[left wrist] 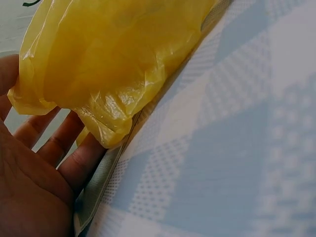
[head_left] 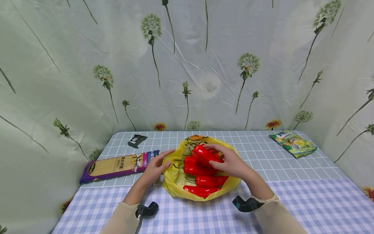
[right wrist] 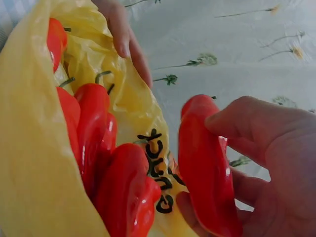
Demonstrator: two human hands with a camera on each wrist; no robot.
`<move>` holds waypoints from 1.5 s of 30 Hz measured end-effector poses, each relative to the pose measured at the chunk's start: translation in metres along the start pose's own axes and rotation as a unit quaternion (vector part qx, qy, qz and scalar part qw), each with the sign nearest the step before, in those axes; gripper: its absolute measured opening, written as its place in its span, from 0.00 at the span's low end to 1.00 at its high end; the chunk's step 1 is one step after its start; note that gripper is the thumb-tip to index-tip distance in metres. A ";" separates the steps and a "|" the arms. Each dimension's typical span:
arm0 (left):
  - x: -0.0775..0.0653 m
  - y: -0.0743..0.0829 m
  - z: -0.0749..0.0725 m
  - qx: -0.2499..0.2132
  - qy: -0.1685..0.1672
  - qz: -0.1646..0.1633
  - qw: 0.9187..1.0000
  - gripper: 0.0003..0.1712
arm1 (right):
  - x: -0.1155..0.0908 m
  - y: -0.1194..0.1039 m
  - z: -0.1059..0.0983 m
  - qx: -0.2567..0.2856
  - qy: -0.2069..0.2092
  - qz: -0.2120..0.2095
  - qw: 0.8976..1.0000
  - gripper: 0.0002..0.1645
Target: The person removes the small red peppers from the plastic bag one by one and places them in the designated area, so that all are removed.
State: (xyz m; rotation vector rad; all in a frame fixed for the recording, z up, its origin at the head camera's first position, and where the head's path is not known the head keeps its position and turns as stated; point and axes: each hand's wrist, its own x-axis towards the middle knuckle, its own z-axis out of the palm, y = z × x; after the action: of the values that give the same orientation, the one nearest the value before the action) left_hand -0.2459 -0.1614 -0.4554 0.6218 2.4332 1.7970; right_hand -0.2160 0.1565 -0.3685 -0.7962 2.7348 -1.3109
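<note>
A yellow plastic bag, rolled open like a bowl, holds several glossy red peppers with thin green stems. My right hand holds one red pepper between thumb and fingers, raised over the others on the bag's right side. At the left rim, my left hand rests against the bag with its fingers nearly straight. From the left wrist view, those fingers lie beside and partly behind the yellow plastic. An orange item shows at the bag's far edge.
A purple pack of noodles lies left of the bag, with a small black packet behind it. A green snack bag lies at the far right. Dandelion-print curtain hangs behind the checked tablecloth.
</note>
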 end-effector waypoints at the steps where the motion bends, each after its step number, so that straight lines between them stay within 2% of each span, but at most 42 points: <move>1: 0.000 0.000 0.000 -0.002 -0.001 -0.001 1.000 0.28 | 0.000 0.000 -0.002 0.001 0.011 0.003 1.000 0.31; 10: -0.003 0.002 -0.001 -0.003 -0.007 0.012 1.000 0.28 | 0.001 0.016 -0.027 -0.009 0.116 0.028 0.993 0.34; 14: -0.002 0.002 -0.001 -0.003 -0.007 0.012 1.000 0.28 | 0.001 0.027 -0.037 -0.007 0.157 0.058 0.986 0.35; 18: -0.003 0.001 -0.001 -0.006 -0.007 0.007 1.000 0.28 | 0.000 0.038 -0.044 -0.002 0.181 0.094 0.979 0.36; 30: -0.003 -0.001 -0.002 -0.029 -0.016 0.001 0.999 0.28 | -0.004 0.071 -0.054 0.026 0.227 0.174 0.958 0.38; 40: -0.004 -0.001 -0.002 -0.027 -0.019 -0.004 0.999 0.29 | -0.006 0.090 -0.049 0.028 0.229 0.252 0.940 0.40; 45: -0.003 -0.001 -0.002 -0.023 -0.019 -0.002 1.000 0.29 | -0.007 0.101 -0.046 0.006 0.223 0.271 0.936 0.38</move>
State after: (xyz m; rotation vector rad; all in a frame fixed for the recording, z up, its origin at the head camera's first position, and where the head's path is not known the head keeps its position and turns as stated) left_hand -0.2439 -0.1651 -0.4565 0.6396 2.3591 1.8174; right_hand -0.2648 0.2461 -0.4138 0.3040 2.9203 -1.4943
